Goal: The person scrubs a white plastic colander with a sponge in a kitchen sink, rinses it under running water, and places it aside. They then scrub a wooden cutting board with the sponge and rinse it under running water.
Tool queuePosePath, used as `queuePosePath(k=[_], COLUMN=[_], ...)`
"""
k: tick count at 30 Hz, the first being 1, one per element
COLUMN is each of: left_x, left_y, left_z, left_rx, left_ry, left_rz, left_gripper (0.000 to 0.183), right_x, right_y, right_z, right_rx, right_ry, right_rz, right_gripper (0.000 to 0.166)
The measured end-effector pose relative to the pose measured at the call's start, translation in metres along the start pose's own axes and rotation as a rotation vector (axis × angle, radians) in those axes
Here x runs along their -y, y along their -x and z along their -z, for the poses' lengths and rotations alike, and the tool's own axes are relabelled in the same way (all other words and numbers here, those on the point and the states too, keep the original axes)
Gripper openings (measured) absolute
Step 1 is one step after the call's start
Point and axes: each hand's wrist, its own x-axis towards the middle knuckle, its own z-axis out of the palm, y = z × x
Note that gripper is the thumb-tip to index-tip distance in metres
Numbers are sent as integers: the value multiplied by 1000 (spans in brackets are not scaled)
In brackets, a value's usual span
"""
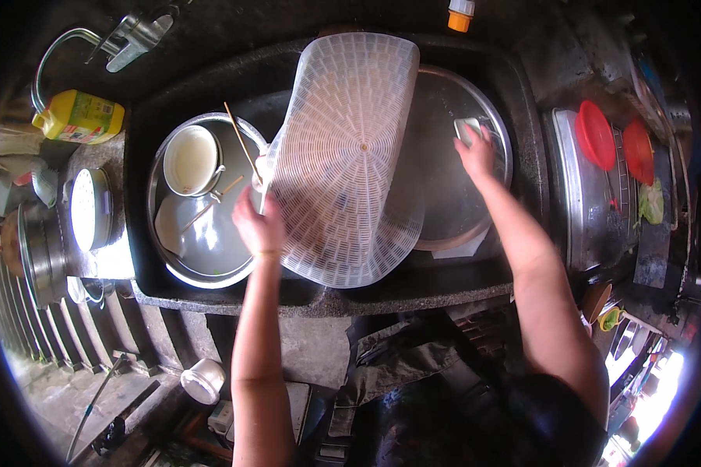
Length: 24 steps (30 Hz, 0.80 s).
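My left hand is at the right side of a round metal basin, pinching a thin white item, seen edge-on and too blurred to name. In that basin are stacked white bowls, a white dish and chopsticks. My right hand grips a small pale sponge or dish over a wide metal basin that seems to hold water. Between my hands, a translucent woven plastic basket lies across the sink divider, its bottom upward, hiding parts of both basins.
The dark stone double sink surrounds the basins. On the left stand a faucet, a yellow jug and a round perforated metal container. Red plastic bowls and a leafy vegetable are at right.
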Motion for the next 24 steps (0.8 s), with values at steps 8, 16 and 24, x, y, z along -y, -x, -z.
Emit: queuePosePath(k=[8, 16, 24], left_x=[61, 21, -6], left_y=[-29, 4, 17], left_z=[-7, -8, 37], left_rx=[570, 68, 143], left_ry=[-115, -84, 1328], left_rz=[396, 300, 487], left_gripper=[79, 65, 25], right_x=[138, 179, 78], right_y=[42, 19, -27], right_z=[51, 36, 41], right_rx=[126, 98, 64], right_ry=[-497, -243, -88], right_rz=[369, 708, 257], right_gripper=[33, 28, 37])
